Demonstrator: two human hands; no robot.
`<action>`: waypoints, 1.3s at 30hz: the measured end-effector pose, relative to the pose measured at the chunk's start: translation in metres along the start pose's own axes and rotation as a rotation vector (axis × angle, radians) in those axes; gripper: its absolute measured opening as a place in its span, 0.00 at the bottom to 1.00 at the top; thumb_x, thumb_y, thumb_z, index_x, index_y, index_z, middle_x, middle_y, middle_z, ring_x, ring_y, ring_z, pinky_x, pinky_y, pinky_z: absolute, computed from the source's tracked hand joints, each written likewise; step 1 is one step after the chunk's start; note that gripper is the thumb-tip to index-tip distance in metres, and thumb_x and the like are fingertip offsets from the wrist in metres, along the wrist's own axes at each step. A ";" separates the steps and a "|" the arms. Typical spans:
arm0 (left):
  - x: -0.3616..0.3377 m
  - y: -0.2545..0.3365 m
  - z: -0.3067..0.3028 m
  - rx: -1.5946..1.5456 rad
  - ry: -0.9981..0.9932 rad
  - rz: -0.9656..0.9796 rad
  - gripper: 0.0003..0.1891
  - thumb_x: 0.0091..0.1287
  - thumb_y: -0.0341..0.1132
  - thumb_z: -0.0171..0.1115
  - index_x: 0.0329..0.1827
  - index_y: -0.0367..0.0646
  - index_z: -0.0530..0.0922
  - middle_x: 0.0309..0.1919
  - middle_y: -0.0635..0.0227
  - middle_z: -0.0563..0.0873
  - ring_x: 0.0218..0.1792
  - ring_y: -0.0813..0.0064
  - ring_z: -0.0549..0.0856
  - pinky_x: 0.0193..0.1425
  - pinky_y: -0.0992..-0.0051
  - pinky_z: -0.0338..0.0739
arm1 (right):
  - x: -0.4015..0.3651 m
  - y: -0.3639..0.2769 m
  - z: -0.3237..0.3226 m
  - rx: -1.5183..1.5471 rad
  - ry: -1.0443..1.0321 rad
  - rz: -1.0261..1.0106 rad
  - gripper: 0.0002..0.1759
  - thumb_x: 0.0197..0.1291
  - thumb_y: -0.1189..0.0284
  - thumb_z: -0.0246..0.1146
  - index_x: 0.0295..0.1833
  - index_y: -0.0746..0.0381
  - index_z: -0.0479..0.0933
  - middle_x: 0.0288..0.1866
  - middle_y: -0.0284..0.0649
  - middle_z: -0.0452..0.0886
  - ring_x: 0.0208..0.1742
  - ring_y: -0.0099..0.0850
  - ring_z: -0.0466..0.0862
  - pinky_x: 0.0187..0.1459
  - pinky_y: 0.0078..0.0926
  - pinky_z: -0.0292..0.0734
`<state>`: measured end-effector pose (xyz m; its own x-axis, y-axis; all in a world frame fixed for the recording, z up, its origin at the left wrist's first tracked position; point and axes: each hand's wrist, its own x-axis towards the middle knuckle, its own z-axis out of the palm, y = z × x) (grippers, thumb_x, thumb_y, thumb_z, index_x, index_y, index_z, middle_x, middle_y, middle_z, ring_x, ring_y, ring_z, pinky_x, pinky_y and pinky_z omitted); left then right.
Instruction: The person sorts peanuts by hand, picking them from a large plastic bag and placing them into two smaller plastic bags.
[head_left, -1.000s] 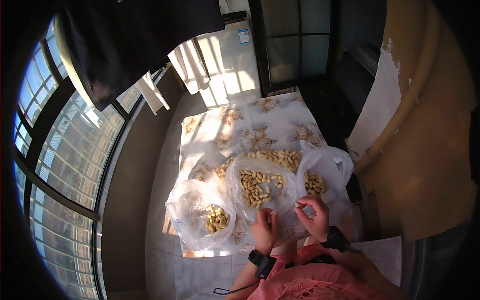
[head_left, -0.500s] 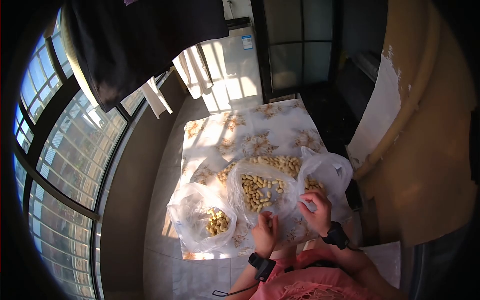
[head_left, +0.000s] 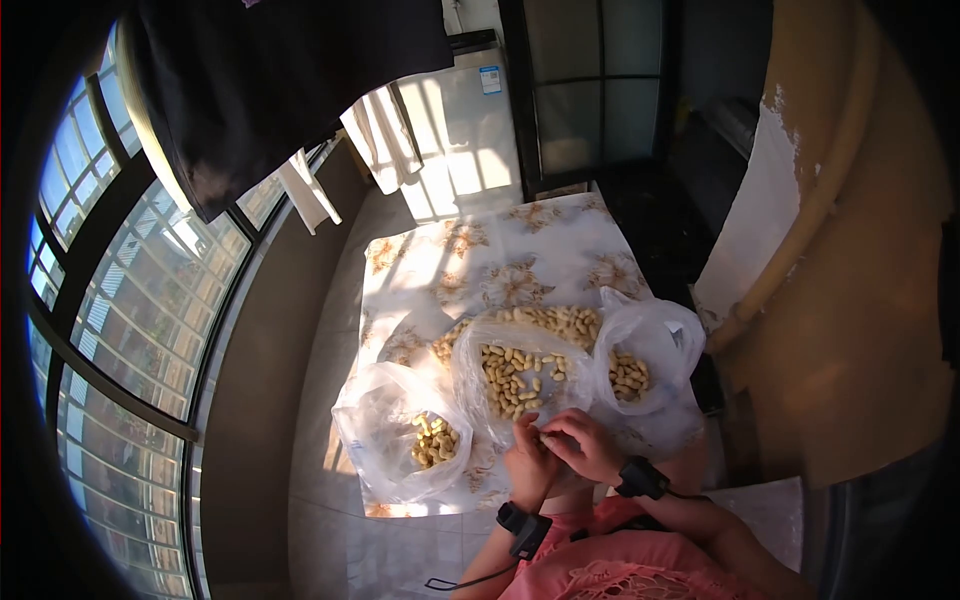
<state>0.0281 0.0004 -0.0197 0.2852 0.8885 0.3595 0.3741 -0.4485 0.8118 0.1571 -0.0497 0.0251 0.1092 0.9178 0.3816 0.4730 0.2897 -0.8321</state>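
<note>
Place: a home, by my reading, perhaps a sunny window-side room or enclosed balcony.
Laundry: I see a dark garment hanging across the upper left, white cloth just below its right end.
Windows: large dark-framed panes with bars fill the left edge.
Table: at my frame's centre, dressed in a floral tablecloth.
Appliance: a pale, boxy appliance at upper centre wears a blue-and-white label; I can't tell its kind.
Door: dark-framed with glass panels, right of that.
Floor: grey tiles, lower left of centre.
Wall: tan at right, carrying a pipe beside a ragged-edged white patch.
</note>
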 end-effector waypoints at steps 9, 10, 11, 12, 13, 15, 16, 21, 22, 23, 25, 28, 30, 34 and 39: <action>0.002 0.011 -0.010 0.030 -0.029 0.027 0.11 0.63 0.30 0.69 0.44 0.42 0.75 0.30 0.59 0.86 0.29 0.55 0.87 0.32 0.63 0.79 | -0.007 0.018 0.008 0.187 0.175 0.138 0.05 0.68 0.78 0.63 0.47 0.65 0.81 0.44 0.39 0.83 0.41 0.29 0.83 0.43 0.24 0.77; 0.002 0.012 -0.009 0.029 -0.032 0.026 0.11 0.63 0.30 0.69 0.44 0.42 0.75 0.30 0.59 0.86 0.29 0.55 0.87 0.32 0.63 0.79 | -0.007 0.017 0.007 0.161 0.187 0.109 0.05 0.68 0.76 0.64 0.47 0.64 0.82 0.43 0.39 0.84 0.38 0.30 0.83 0.40 0.24 0.78; 0.002 0.012 -0.009 0.041 -0.034 0.002 0.10 0.62 0.30 0.69 0.42 0.42 0.76 0.29 0.59 0.86 0.29 0.54 0.87 0.32 0.63 0.79 | -0.007 0.018 0.007 0.161 0.187 0.112 0.05 0.68 0.76 0.64 0.47 0.64 0.82 0.43 0.39 0.84 0.38 0.30 0.83 0.40 0.24 0.78; 0.002 0.013 -0.009 0.054 -0.036 -0.021 0.10 0.61 0.30 0.69 0.40 0.43 0.76 0.29 0.59 0.85 0.29 0.54 0.87 0.32 0.63 0.79 | -0.008 0.019 0.007 0.179 0.185 0.137 0.05 0.67 0.75 0.66 0.46 0.64 0.82 0.42 0.39 0.84 0.38 0.29 0.83 0.40 0.24 0.78; 0.002 0.013 -0.010 0.057 -0.038 -0.024 0.10 0.61 0.30 0.69 0.40 0.43 0.76 0.29 0.59 0.85 0.29 0.54 0.87 0.32 0.63 0.79 | -0.009 0.020 0.008 0.198 0.183 0.162 0.06 0.65 0.75 0.67 0.46 0.63 0.82 0.41 0.39 0.83 0.37 0.28 0.83 0.41 0.23 0.78; 0.002 0.014 -0.011 0.052 -0.036 -0.006 0.11 0.60 0.30 0.70 0.41 0.43 0.76 0.27 0.58 0.85 0.28 0.54 0.87 0.31 0.63 0.79 | -0.011 0.021 0.007 0.275 0.176 0.140 0.07 0.63 0.75 0.69 0.46 0.62 0.82 0.42 0.39 0.83 0.38 0.28 0.83 0.41 0.24 0.78; 0.003 0.015 -0.011 0.055 -0.035 -0.009 0.11 0.60 0.30 0.70 0.41 0.43 0.76 0.27 0.58 0.85 0.28 0.54 0.87 0.31 0.63 0.79 | -0.011 0.022 0.006 0.348 0.169 0.116 0.08 0.61 0.75 0.71 0.45 0.62 0.82 0.42 0.38 0.82 0.38 0.28 0.82 0.42 0.24 0.79; 0.004 0.015 -0.010 0.042 -0.014 0.038 0.16 0.61 0.33 0.69 0.50 0.45 0.75 0.26 0.60 0.86 0.28 0.54 0.87 0.30 0.61 0.80 | -0.004 0.006 0.000 0.097 0.114 -0.042 0.11 0.58 0.76 0.73 0.46 0.61 0.82 0.46 0.39 0.81 0.41 0.29 0.83 0.44 0.25 0.79; 0.004 0.014 -0.009 0.042 -0.014 0.038 0.16 0.61 0.33 0.69 0.50 0.45 0.75 0.26 0.60 0.86 0.28 0.54 0.87 0.30 0.61 0.80 | -0.005 0.011 0.003 0.067 0.111 -0.056 0.12 0.58 0.76 0.73 0.46 0.62 0.81 0.47 0.39 0.81 0.42 0.30 0.83 0.44 0.25 0.79; 0.004 0.013 -0.008 0.049 -0.016 0.035 0.17 0.62 0.32 0.68 0.52 0.44 0.75 0.26 0.60 0.85 0.28 0.54 0.87 0.30 0.61 0.80 | -0.006 0.015 0.004 0.067 0.111 -0.056 0.12 0.58 0.76 0.73 0.46 0.62 0.81 0.47 0.39 0.81 0.42 0.30 0.83 0.44 0.25 0.79; 0.004 0.013 -0.009 0.054 -0.017 0.033 0.17 0.62 0.32 0.67 0.54 0.44 0.75 0.26 0.61 0.85 0.28 0.54 0.87 0.30 0.62 0.79 | -0.008 0.020 0.005 0.124 0.147 -0.022 0.11 0.60 0.76 0.71 0.48 0.63 0.81 0.46 0.40 0.82 0.43 0.29 0.85 0.45 0.25 0.80; 0.005 0.018 -0.012 0.020 -0.041 -0.010 0.13 0.67 0.32 0.64 0.52 0.43 0.76 0.26 0.59 0.86 0.28 0.53 0.87 0.30 0.62 0.79 | -0.012 0.023 0.007 0.222 0.196 0.120 0.09 0.63 0.78 0.69 0.48 0.65 0.80 0.44 0.40 0.83 0.43 0.28 0.85 0.47 0.25 0.81; 0.005 0.019 -0.013 -0.001 -0.057 -0.016 0.07 0.71 0.31 0.61 0.49 0.41 0.78 0.28 0.58 0.85 0.26 0.56 0.86 0.30 0.64 0.77 | -0.012 0.022 0.008 0.258 0.212 0.138 0.09 0.64 0.79 0.68 0.48 0.65 0.80 0.43 0.39 0.83 0.43 0.27 0.85 0.48 0.24 0.81; 0.007 0.020 -0.015 0.024 -0.039 0.035 0.06 0.74 0.35 0.59 0.46 0.43 0.80 0.28 0.56 0.86 0.28 0.52 0.87 0.31 0.59 0.78 | -0.014 0.026 0.010 0.327 0.248 0.144 0.09 0.63 0.81 0.68 0.49 0.66 0.79 0.43 0.38 0.83 0.44 0.25 0.85 0.48 0.23 0.81; 0.007 0.023 -0.016 -0.004 -0.068 -0.003 0.06 0.74 0.35 0.60 0.46 0.43 0.80 0.29 0.55 0.86 0.28 0.51 0.86 0.31 0.60 0.78 | -0.015 0.033 0.013 0.327 0.259 0.142 0.10 0.61 0.83 0.68 0.47 0.66 0.79 0.42 0.37 0.83 0.43 0.24 0.85 0.47 0.23 0.81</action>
<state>0.0247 -0.0021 0.0083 0.3434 0.8812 0.3248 0.3720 -0.4451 0.8145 0.1601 -0.0508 -0.0137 0.3884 0.8686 0.3076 0.1407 0.2740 -0.9514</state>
